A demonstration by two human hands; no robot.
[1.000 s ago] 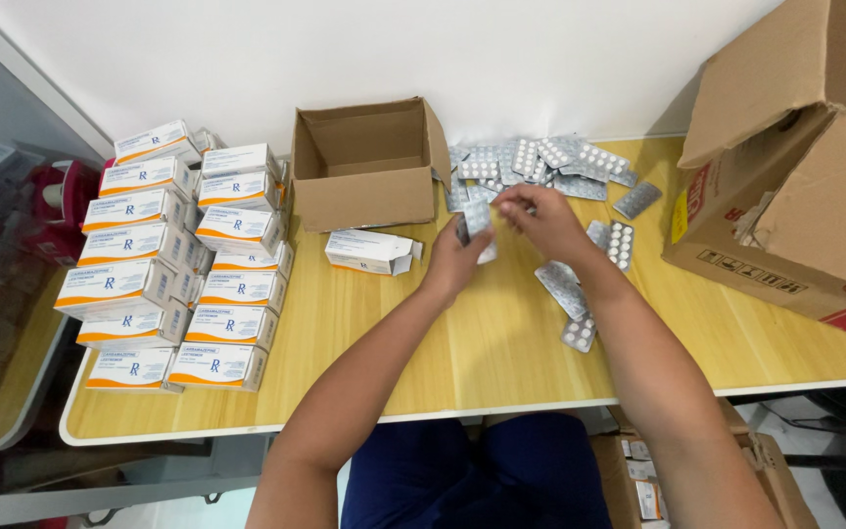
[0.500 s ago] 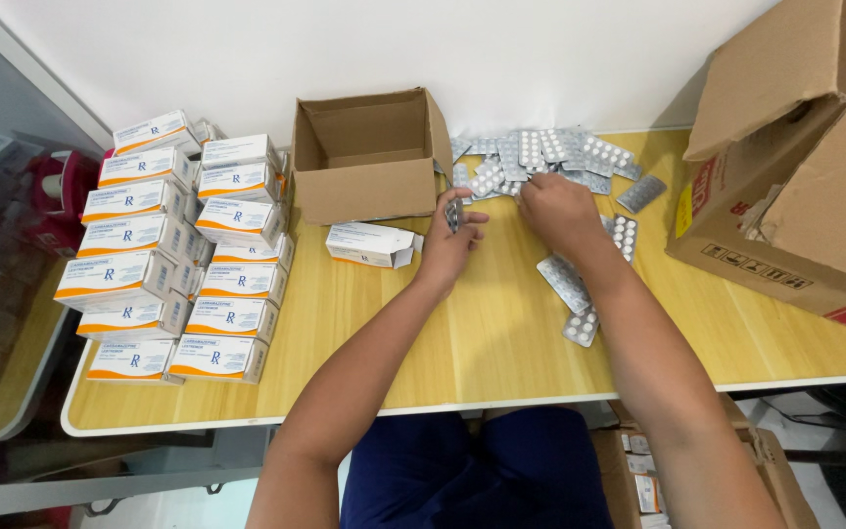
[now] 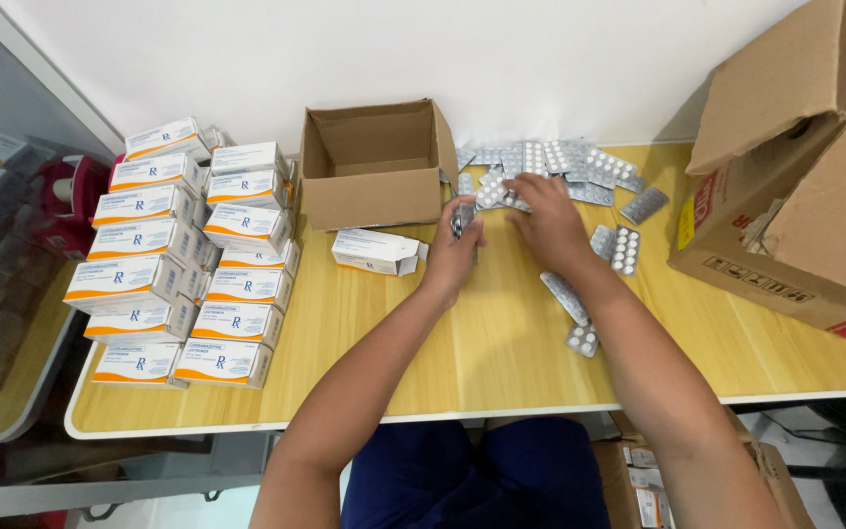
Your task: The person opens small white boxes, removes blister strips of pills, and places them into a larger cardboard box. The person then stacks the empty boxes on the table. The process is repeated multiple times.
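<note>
Left hand (image 3: 454,257) clenched a small stack of blister strips (image 3: 462,217) beside the open brown box (image 3: 376,165). Right hand (image 3: 548,223), fingers spread loose, touched the blister pile (image 3: 550,162) near the surface's (image 3: 501,343) far edge; bare wood lay nearer the person.

**Operator body: visible features**

Both forearms are bare from elbow to wrist; no sleeves reach into view. The left hand (image 3: 452,257) and right hand (image 3: 548,227) carry no gloves. No rings, watch, bracelet or wristband can be made out on either hand or wrist. Fingernails are too small to assess. The lower body is clothed in a dark navy-blue garment (image 3: 477,480), plain, without visible pattern, pockets or seams. Its type, shorts or trousers, cannot be determined.
</note>
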